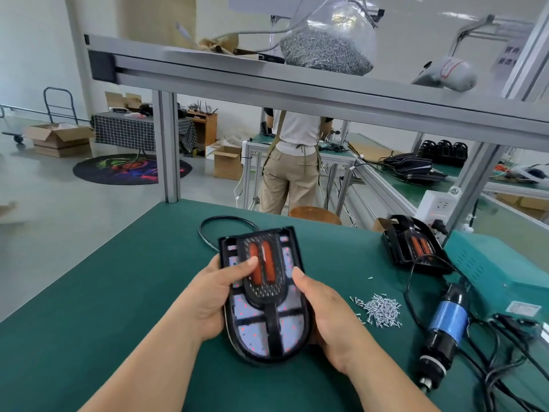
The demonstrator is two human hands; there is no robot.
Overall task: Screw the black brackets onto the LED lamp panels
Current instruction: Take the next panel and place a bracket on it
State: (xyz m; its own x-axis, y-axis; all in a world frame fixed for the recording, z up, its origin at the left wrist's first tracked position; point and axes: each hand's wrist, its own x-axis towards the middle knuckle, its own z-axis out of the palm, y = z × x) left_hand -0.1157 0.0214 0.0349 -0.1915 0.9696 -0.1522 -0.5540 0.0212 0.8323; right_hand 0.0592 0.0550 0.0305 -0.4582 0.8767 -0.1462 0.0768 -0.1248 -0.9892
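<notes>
I hold an LED lamp panel (pixel 255 331) above the green table, its black frame and white LED board with red dots facing up. A black bracket (pixel 271 316) with two orange tubes lies on top of it. My left hand (pixel 217 295) grips the panel's left edge, thumb pressed on the bracket near the tubes. My right hand (pixel 326 316) grips the right edge, thumb on the rim. A black cable (pixel 214 224) loops behind the panel. A pile of small silver screws (pixel 380 310) lies to the right.
An electric screwdriver (pixel 445 331) with a blue band lies at right with tangled cables, next to a teal power box (pixel 499 272). Another lamp assembly (pixel 416 245) sits at back right. A bag of screws (pixel 326 46) rests on the overhead shelf. A person stands beyond the table.
</notes>
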